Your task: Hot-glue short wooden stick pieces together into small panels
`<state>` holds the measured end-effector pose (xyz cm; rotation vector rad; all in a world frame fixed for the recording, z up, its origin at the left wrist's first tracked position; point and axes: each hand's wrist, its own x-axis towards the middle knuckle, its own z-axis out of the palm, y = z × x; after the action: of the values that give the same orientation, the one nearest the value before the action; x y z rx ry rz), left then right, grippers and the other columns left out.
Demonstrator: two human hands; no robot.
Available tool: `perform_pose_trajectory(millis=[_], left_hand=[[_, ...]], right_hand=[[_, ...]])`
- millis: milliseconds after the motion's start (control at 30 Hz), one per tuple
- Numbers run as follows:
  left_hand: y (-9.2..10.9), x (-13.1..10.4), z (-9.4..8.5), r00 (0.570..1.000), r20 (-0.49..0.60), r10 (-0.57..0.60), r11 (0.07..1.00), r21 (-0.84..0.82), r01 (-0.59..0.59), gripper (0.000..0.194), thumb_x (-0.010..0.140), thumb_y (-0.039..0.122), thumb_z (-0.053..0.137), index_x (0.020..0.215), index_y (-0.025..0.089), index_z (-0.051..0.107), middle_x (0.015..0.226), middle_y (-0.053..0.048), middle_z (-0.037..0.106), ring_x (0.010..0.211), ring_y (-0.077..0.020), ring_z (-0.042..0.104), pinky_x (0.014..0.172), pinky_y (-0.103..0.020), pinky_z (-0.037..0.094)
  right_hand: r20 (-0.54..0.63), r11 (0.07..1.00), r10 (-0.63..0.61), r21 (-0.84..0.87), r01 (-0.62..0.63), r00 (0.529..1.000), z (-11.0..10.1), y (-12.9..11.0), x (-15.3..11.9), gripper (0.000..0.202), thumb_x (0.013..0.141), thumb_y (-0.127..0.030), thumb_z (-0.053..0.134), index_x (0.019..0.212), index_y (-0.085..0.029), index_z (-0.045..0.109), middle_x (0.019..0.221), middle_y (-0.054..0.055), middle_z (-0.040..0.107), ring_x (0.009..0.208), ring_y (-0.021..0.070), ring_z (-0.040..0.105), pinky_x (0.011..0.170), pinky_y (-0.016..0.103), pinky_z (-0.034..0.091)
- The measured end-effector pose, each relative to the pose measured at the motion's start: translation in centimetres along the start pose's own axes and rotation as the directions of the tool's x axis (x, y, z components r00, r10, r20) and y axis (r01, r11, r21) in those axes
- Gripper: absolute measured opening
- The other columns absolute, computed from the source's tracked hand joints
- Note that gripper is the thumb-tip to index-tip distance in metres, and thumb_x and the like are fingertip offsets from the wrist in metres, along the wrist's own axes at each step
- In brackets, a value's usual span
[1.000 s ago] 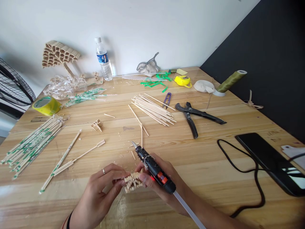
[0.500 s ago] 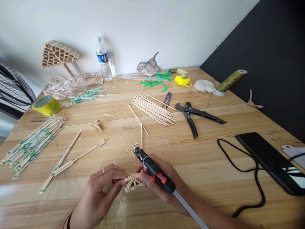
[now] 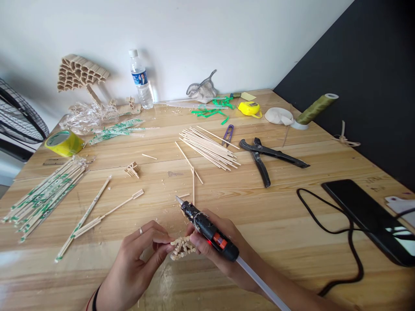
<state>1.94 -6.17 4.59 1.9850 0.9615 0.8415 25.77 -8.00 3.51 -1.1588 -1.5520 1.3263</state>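
Note:
Between my two hands is a small cluster of short wooden stick pieces [image 3: 182, 249], its cut ends facing up towards me. My left hand [image 3: 138, 259], with a ring and dark wristband, pinches its left side between thumb and fingers. On the other side, the thumb and fingers of my right hand [image 3: 223, 248] press against the cluster. A black glue gun [image 3: 207, 229] lies across that same hand, nozzle pointing up and left, with a clear glue stick [image 3: 259, 280] sticking out of its back end. A red light glows on its side.
Loose sticks [image 3: 209, 149], black cutters [image 3: 259, 153] and purple snips [image 3: 228, 134] lie ahead. Wrapped chopsticks [image 3: 48, 190] and yellow tape [image 3: 65, 142] are left. A stick-built tree model [image 3: 81, 73] and a bottle [image 3: 140, 80] stand behind. A black phone-like device [image 3: 359, 216] with a cable is right.
Almost nothing differs. The glue gun's nozzle has shifted slightly left and down, and the view has moved a little. Both hands keep their hold on the stick cluster.

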Motion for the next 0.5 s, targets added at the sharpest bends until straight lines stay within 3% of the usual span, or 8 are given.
perform_pose_trajectory(millis=[500], left_hand=[[0.01, -0.14, 0.03, 1.000, -0.020, -0.009, 1.000, -0.010, 0.009, 0.012, 0.101, 0.018, 0.067, 0.090, 0.022, 0.068, 0.079, -0.002, 0.071, 0.072, -0.0158, 0.067, 0.065, -0.023, 0.052]], right_hand=[[-0.001, 1.000, -0.014, -0.024, 0.014, 1.000, -0.05, -0.11, 0.05, 0.023, 0.103, -0.042, 0.058, 0.093, -0.022, 0.062, 0.069, -0.004, 0.056, 0.058, 0.0134, 0.050, 0.057, 0.025, 0.043]])
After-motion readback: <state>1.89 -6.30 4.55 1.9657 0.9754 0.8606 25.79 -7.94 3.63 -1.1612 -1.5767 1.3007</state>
